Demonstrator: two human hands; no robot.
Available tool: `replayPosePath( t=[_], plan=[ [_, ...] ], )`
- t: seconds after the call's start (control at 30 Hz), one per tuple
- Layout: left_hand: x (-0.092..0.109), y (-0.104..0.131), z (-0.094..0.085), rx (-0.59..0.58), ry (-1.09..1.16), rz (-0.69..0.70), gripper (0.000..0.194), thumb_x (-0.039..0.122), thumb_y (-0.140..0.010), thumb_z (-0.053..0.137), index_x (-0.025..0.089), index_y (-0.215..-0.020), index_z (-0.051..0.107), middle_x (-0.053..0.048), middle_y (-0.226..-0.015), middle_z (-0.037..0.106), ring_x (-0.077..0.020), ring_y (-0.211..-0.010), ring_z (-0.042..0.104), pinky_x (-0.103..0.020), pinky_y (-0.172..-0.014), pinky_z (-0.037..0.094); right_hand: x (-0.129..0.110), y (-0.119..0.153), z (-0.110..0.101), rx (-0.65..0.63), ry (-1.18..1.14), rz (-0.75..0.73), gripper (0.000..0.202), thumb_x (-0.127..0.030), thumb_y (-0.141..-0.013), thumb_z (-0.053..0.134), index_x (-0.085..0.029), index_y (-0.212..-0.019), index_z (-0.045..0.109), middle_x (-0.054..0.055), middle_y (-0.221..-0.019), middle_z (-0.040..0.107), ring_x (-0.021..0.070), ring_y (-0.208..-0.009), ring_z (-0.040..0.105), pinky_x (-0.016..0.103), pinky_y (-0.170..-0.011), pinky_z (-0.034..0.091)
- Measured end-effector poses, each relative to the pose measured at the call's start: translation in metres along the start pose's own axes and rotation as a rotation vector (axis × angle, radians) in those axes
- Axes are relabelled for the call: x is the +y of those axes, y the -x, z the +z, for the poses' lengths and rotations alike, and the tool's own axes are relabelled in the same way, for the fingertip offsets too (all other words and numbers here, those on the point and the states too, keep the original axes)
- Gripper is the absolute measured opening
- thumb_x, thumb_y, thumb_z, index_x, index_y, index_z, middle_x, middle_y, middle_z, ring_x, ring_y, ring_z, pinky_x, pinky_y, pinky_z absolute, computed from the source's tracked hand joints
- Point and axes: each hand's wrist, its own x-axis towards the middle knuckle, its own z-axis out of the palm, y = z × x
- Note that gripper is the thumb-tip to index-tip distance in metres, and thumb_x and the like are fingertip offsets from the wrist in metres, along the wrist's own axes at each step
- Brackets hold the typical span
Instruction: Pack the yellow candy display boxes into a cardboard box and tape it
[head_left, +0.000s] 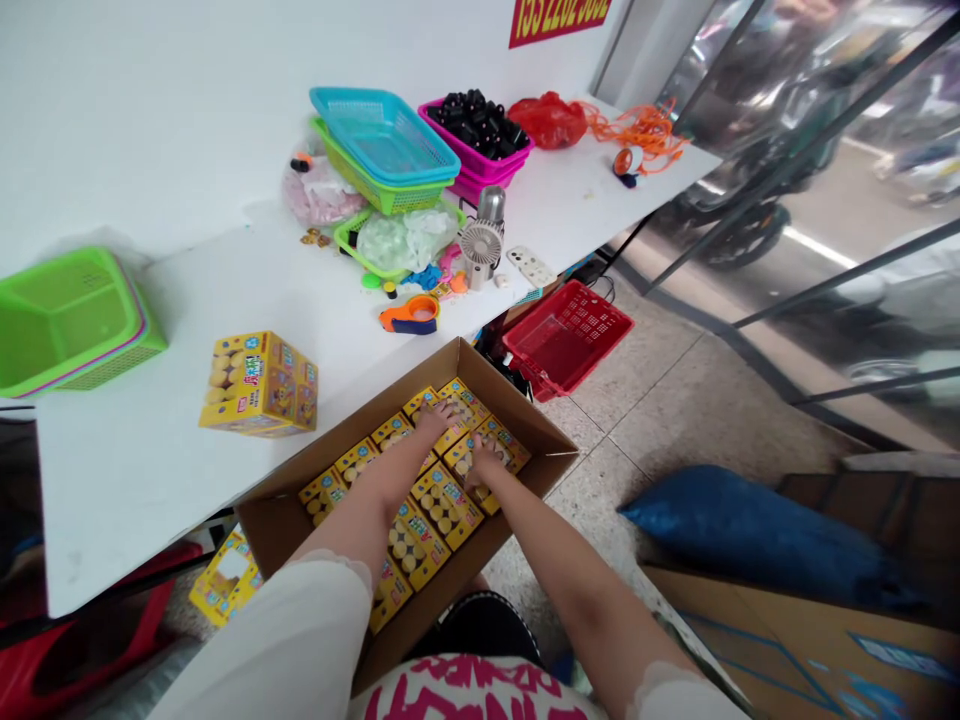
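Observation:
A brown cardboard carton [540,440] stands below me, with rows of yellow boxes [444,505] packed inside. Round cream-coloured pieces show through their tops. My left hand [436,418] rests on the boxes toward the carton's far end, its fingers stretched out. Nearer its right side, my right hand [487,462] lies on another box with fingers apart. Neither hand appears closed around a box. Another yellow box [259,385] of the same look stands on the white table, left of the carton.
The white table [202,300] carries green baskets [82,320], a blue basket [382,130], a pink basket [480,165] of black parts, a small fan [482,248] and an orange tape dispenser [411,315]. A red crate [574,335] and a blue sack [750,535] are right.

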Motion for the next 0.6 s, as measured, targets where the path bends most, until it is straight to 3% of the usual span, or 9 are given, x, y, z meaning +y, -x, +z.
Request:
replayPosePath(
  t=[0.2, 0.27, 0.37, 0.43, 0.5, 0.6],
  plan=[
    [0.009, 0.001, -0.01, -0.204, 0.017, -0.023, 0.08, 0.001, -0.067, 0.064, 0.024, -0.143, 0.049, -0.015, -0.154, 0.039, -0.0335, -0.142, 0.034, -0.058, -0.111, 0.032, 0.019, -0.003, 0.005, 0.04, -0.09, -0.161, 0.125, -0.02, -0.055, 0.084, -0.036, -0.154, 0.011, 0.012, -0.152, 0.029, 0.0274, -0.128, 0.051, 0.036, -0.099, 0.046],
    [0.017, 0.012, -0.024, -0.209, 0.029, 0.002, 0.086, 0.003, -0.067, 0.065, 0.024, -0.147, 0.042, -0.014, -0.156, 0.034, -0.0329, -0.143, 0.034, -0.059, -0.113, 0.031, 0.019, 0.002, 0.002, 0.048, -0.1, -0.164, 0.12, -0.021, -0.057, 0.083, -0.036, -0.154, 0.014, 0.013, -0.152, 0.03, 0.0296, -0.13, 0.049, 0.04, -0.1, 0.045],
    [0.011, 0.05, -0.059, -0.127, 0.035, 0.089, 0.084, 0.004, -0.078, 0.055, 0.029, -0.154, 0.028, -0.009, -0.16, 0.025, -0.0253, -0.144, 0.032, -0.054, -0.116, 0.029, 0.009, 0.015, -0.005, 0.105, -0.108, -0.12, 0.103, -0.023, -0.067, 0.076, -0.03, -0.154, 0.021, 0.019, -0.157, 0.02, 0.0394, -0.143, 0.028, 0.055, -0.103, 0.039],
    [-0.015, 0.091, -0.09, 0.0, -0.023, 0.147, 0.071, 0.004, -0.087, 0.044, 0.032, -0.151, 0.033, -0.005, -0.159, 0.031, -0.021, -0.144, 0.032, -0.051, -0.118, 0.026, 0.0, 0.029, -0.01, 0.182, -0.128, -0.133, 0.088, -0.026, -0.078, 0.066, -0.026, -0.154, 0.022, 0.019, -0.159, 0.015, 0.0382, -0.147, 0.018, 0.057, -0.107, 0.033],
    [-0.06, 0.141, -0.122, 0.132, -0.136, 0.121, 0.055, 0.007, -0.093, 0.038, 0.034, -0.14, 0.049, -0.003, -0.152, 0.044, -0.0219, -0.144, 0.033, -0.056, -0.118, 0.02, -0.008, 0.045, -0.012, 0.243, -0.185, -0.228, 0.076, -0.027, -0.085, 0.057, -0.022, -0.153, 0.026, 0.018, -0.158, 0.023, 0.0321, -0.146, 0.025, 0.049, -0.112, 0.031],
    [-0.148, 0.211, -0.157, 0.253, -0.299, -0.154, 0.057, 0.002, -0.089, 0.043, 0.034, -0.134, 0.056, -0.006, -0.154, 0.041, -0.0306, -0.147, 0.025, -0.068, -0.115, 0.007, -0.021, 0.071, -0.01, 0.248, -0.253, -0.391, 0.06, -0.026, -0.088, 0.054, -0.012, -0.145, 0.041, 0.018, -0.145, 0.046, 0.0239, -0.135, 0.045, 0.034, -0.112, 0.034]
  ],
)
